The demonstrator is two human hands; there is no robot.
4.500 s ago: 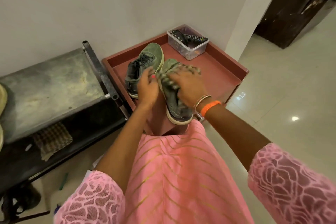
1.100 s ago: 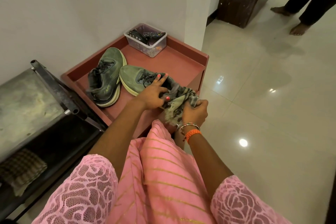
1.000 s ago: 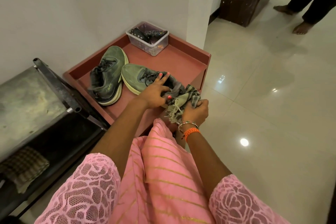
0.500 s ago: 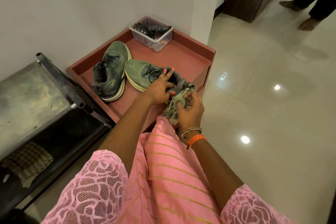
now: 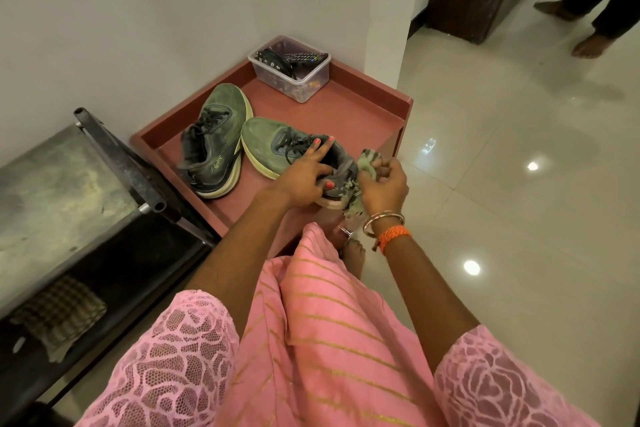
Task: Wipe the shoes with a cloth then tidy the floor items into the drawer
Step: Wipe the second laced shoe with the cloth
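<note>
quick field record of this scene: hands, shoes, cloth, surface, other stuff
left hand: steadies the near shoe, fingers over its collar
right hand: grips the cloth at that shoe's heel
far shoe: untouched, beside the near one
surface: red tray top, both shoes on it
clear box: far corner, holds remotes
folded checked cloth: lower shelf of the metal bench

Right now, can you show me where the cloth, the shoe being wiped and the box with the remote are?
cloth point(image 5: 367, 163), head view, bunched upper part.
shoe being wiped point(image 5: 265, 137), head view, green toe.
clear box point(image 5: 306, 85), head view, front wall.
</note>
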